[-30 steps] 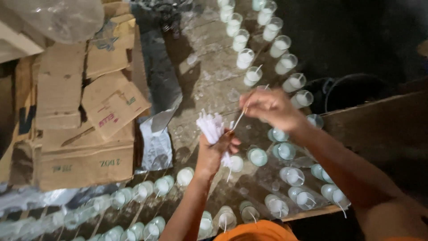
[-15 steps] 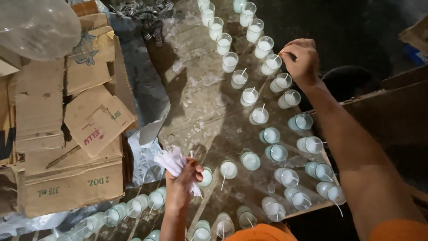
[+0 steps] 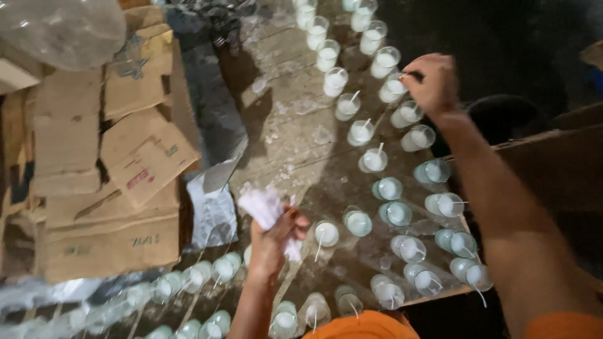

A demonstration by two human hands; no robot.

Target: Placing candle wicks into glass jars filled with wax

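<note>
Left hand (image 3: 271, 242): clutching white wick bundle (image 3: 267, 210). Right hand (image 3: 432, 81): pinching a wick at wax-filled glass (image 3: 392, 90); nearer glasses wicked, some beyond unwicked.

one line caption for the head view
Left hand grips bundled white wicks; right hand reaches over wax-filled clear glass cups.

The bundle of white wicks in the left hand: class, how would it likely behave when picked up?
The bundle of white wicks looks thin and stringy, so probably light. Its ends splay above the left hand, suggesting it flops unless pinched. Loose strands could slip out of a slack grip.
</note>
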